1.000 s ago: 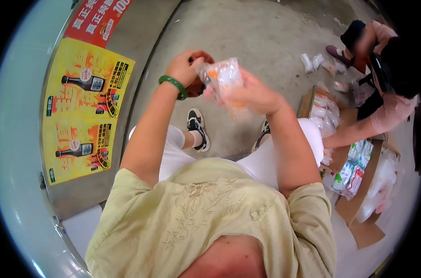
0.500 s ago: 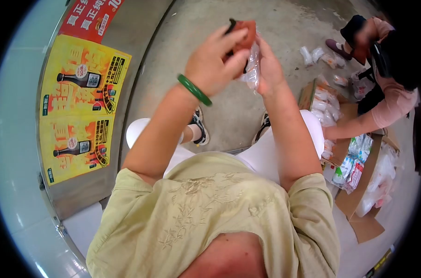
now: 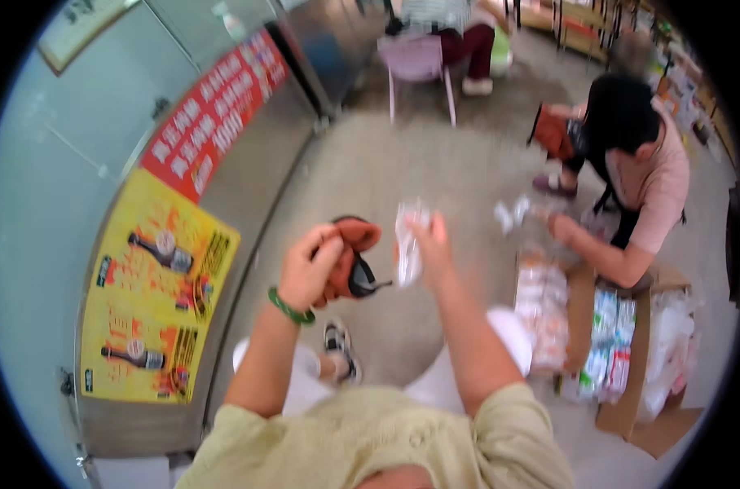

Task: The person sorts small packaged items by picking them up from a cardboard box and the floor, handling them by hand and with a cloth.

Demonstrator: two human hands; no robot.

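Note:
My left hand [image 3: 309, 265], with a green bangle on its wrist, grips a reddish-brown and black item [image 3: 350, 257] that looks like a small pouch or purse. Its folds hide what it is exactly. Just to the right, my right hand [image 3: 433, 244] holds a clear plastic packet [image 3: 409, 244] with white and orange contents upright between thumb and fingers. A narrow gap separates the packet from the dark item. Both hands are above the floor in front of my knees.
At right, a crouching person [image 3: 651, 179] in pink reaches toward packets [image 3: 513, 213] on the floor. Open cardboard boxes [image 3: 582, 318] hold wrapped packets and bags. A counter [image 3: 260, 175] with posters runs along the left. Someone sits on a pink chair [image 3: 415, 59] farther back.
My hands have moved apart, and the packet and the dark item are now separate. The view has tilted up, showing the chair and shelves. The crouching person's arm has moved from the boxes to the floor packets.

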